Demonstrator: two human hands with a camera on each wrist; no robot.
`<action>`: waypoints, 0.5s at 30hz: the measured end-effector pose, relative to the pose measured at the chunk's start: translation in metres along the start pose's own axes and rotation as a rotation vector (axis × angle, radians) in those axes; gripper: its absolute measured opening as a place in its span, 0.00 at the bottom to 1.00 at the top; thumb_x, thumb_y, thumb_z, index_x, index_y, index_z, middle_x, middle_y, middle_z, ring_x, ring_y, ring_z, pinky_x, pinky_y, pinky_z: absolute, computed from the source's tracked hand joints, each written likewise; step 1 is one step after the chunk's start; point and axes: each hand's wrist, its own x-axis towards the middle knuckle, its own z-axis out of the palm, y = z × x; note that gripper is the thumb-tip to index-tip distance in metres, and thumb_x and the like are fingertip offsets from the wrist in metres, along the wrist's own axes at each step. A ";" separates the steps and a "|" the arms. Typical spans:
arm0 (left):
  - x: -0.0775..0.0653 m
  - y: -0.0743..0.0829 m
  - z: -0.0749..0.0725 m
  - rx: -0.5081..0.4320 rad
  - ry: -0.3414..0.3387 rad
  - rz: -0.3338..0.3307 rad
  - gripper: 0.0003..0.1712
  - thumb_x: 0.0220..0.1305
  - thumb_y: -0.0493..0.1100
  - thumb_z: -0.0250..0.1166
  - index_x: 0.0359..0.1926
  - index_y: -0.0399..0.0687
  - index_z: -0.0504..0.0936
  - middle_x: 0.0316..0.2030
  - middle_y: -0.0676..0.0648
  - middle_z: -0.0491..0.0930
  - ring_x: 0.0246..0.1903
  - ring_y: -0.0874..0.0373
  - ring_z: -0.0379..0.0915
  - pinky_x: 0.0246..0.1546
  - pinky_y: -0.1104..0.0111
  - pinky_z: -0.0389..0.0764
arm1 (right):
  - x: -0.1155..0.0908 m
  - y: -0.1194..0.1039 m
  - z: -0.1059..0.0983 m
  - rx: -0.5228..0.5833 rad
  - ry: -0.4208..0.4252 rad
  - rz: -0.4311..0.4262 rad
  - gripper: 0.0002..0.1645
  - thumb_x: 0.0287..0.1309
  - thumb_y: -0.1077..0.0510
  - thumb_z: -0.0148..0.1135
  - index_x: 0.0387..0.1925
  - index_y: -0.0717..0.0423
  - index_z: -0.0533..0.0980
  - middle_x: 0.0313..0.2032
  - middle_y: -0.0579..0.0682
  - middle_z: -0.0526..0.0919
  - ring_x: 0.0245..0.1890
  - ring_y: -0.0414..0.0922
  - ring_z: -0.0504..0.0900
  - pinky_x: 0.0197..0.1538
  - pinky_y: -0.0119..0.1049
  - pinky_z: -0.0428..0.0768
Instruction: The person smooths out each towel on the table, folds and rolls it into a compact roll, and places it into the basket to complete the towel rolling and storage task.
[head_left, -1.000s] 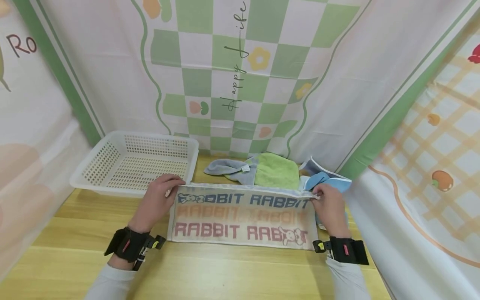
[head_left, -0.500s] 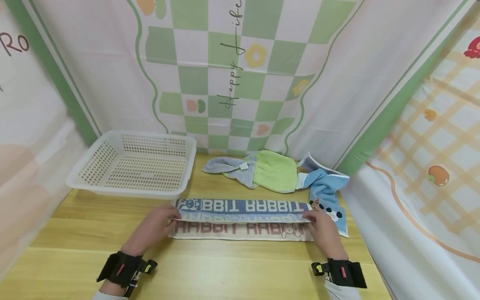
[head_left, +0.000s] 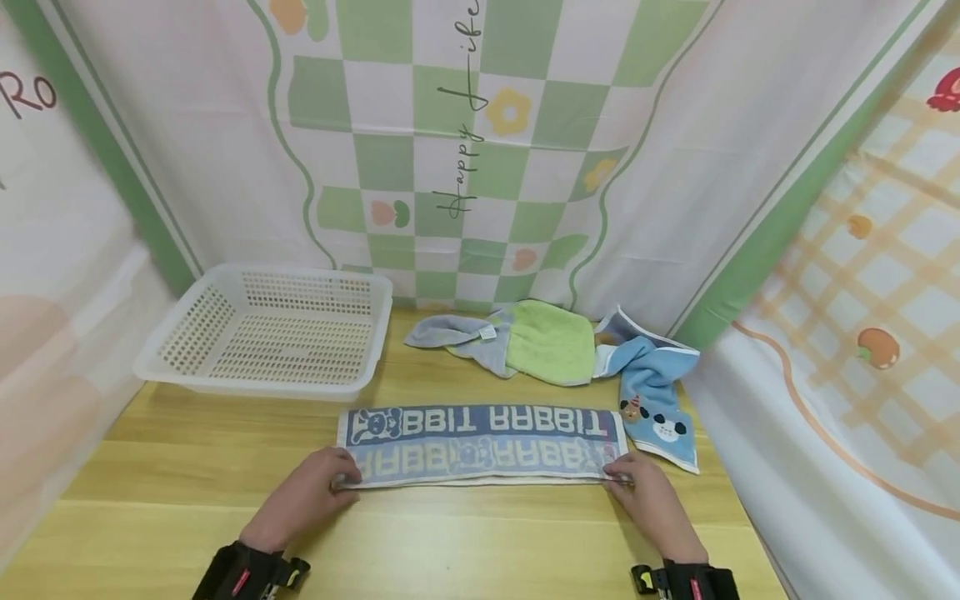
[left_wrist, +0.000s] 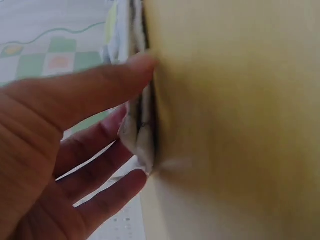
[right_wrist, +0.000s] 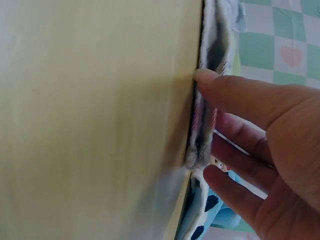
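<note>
A blue and white towel with mirrored lettering lies folded into a long strip on the wooden table. My left hand pinches its near left corner, thumb in front of the layered edge and fingers behind it in the left wrist view. At the near right corner my right hand pinches the same towel. The right wrist view shows that thumb across the towel's stacked layers, with the other fingers on the far side.
A white perforated plastic basket stands at the back left. Behind the towel lies a crumpled green and grey cloth. A blue cloth with animal faces is bunched at the right. Printed curtains enclose the table.
Both hands have brought the towel's far edge toward the body and down onto the near edge. The red lettering is now covered and the blue mirrored side faces up.
</note>
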 end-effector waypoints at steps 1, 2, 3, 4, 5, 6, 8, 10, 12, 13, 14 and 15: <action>0.000 0.000 0.001 0.018 0.016 0.002 0.08 0.51 0.36 0.77 0.32 0.50 0.88 0.36 0.57 0.81 0.39 0.60 0.78 0.43 0.63 0.84 | 0.000 -0.001 -0.001 -0.010 -0.001 0.001 0.08 0.56 0.64 0.73 0.39 0.56 0.87 0.37 0.48 0.81 0.40 0.47 0.82 0.46 0.46 0.83; 0.000 0.001 0.002 0.039 0.031 0.003 0.08 0.51 0.35 0.76 0.32 0.50 0.88 0.35 0.57 0.81 0.38 0.60 0.78 0.42 0.63 0.84 | 0.000 -0.001 -0.001 -0.028 -0.002 -0.003 0.07 0.56 0.64 0.73 0.38 0.56 0.87 0.37 0.48 0.81 0.39 0.46 0.82 0.45 0.46 0.83; 0.001 0.001 0.003 0.059 0.047 0.006 0.08 0.51 0.33 0.76 0.31 0.49 0.88 0.34 0.56 0.81 0.37 0.60 0.77 0.42 0.63 0.84 | 0.001 -0.002 -0.002 -0.050 -0.002 -0.004 0.06 0.56 0.64 0.73 0.37 0.56 0.88 0.36 0.47 0.81 0.38 0.46 0.82 0.44 0.46 0.82; 0.001 0.002 0.004 0.072 0.059 0.003 0.08 0.50 0.32 0.75 0.30 0.49 0.87 0.34 0.56 0.80 0.37 0.60 0.77 0.41 0.63 0.83 | 0.001 -0.003 -0.002 -0.072 -0.003 -0.007 0.06 0.56 0.63 0.73 0.37 0.55 0.88 0.35 0.47 0.81 0.37 0.45 0.81 0.43 0.45 0.82; 0.002 0.002 0.004 0.091 0.068 -0.001 0.09 0.50 0.31 0.74 0.30 0.49 0.87 0.33 0.56 0.80 0.36 0.61 0.77 0.41 0.63 0.83 | 0.002 -0.004 -0.002 -0.097 -0.002 -0.016 0.05 0.56 0.63 0.73 0.36 0.55 0.88 0.35 0.47 0.81 0.36 0.44 0.81 0.43 0.45 0.82; 0.003 0.003 0.005 0.104 0.075 -0.008 0.10 0.49 0.29 0.73 0.30 0.48 0.88 0.32 0.56 0.81 0.35 0.61 0.76 0.40 0.64 0.83 | 0.003 -0.005 -0.002 -0.119 0.000 -0.027 0.05 0.56 0.63 0.73 0.36 0.55 0.88 0.34 0.47 0.81 0.35 0.44 0.81 0.42 0.45 0.82; 0.006 0.005 0.005 0.133 0.086 -0.021 0.11 0.48 0.28 0.71 0.30 0.48 0.88 0.32 0.55 0.82 0.35 0.62 0.77 0.39 0.65 0.83 | 0.005 -0.006 -0.002 -0.156 0.008 -0.050 0.04 0.56 0.62 0.73 0.35 0.56 0.88 0.33 0.47 0.81 0.34 0.43 0.80 0.40 0.44 0.82; 0.008 0.006 0.003 0.145 0.091 -0.025 0.13 0.47 0.27 0.69 0.30 0.49 0.89 0.32 0.56 0.84 0.34 0.63 0.79 0.38 0.66 0.83 | 0.007 -0.006 -0.002 -0.177 0.008 -0.062 0.04 0.57 0.62 0.72 0.36 0.57 0.88 0.33 0.47 0.81 0.34 0.43 0.80 0.40 0.43 0.82; 0.009 0.006 0.000 0.152 0.101 -0.014 0.14 0.48 0.27 0.68 0.30 0.51 0.89 0.31 0.56 0.84 0.33 0.64 0.79 0.37 0.67 0.83 | 0.008 -0.006 -0.003 -0.181 0.002 -0.062 0.05 0.58 0.62 0.71 0.37 0.57 0.87 0.33 0.47 0.81 0.34 0.43 0.80 0.40 0.44 0.82; 0.010 0.007 -0.002 0.155 0.111 -0.002 0.14 0.48 0.27 0.68 0.31 0.51 0.89 0.31 0.56 0.85 0.33 0.63 0.80 0.37 0.67 0.83 | 0.008 -0.006 -0.004 -0.176 0.000 -0.062 0.04 0.59 0.62 0.70 0.37 0.57 0.87 0.34 0.47 0.81 0.35 0.43 0.80 0.40 0.44 0.82; 0.010 0.007 -0.004 0.157 0.120 0.014 0.14 0.49 0.27 0.68 0.32 0.50 0.88 0.31 0.56 0.84 0.33 0.63 0.80 0.37 0.68 0.83 | 0.008 -0.006 -0.005 -0.168 -0.004 -0.058 0.03 0.60 0.62 0.69 0.35 0.57 0.86 0.33 0.47 0.81 0.34 0.43 0.79 0.40 0.44 0.81; 0.009 0.007 -0.006 0.155 0.128 0.032 0.14 0.49 0.27 0.68 0.32 0.50 0.89 0.32 0.56 0.84 0.32 0.63 0.80 0.36 0.68 0.83 | 0.007 -0.006 -0.007 -0.159 -0.012 -0.050 0.02 0.60 0.62 0.68 0.33 0.56 0.85 0.31 0.46 0.80 0.33 0.42 0.77 0.39 0.43 0.79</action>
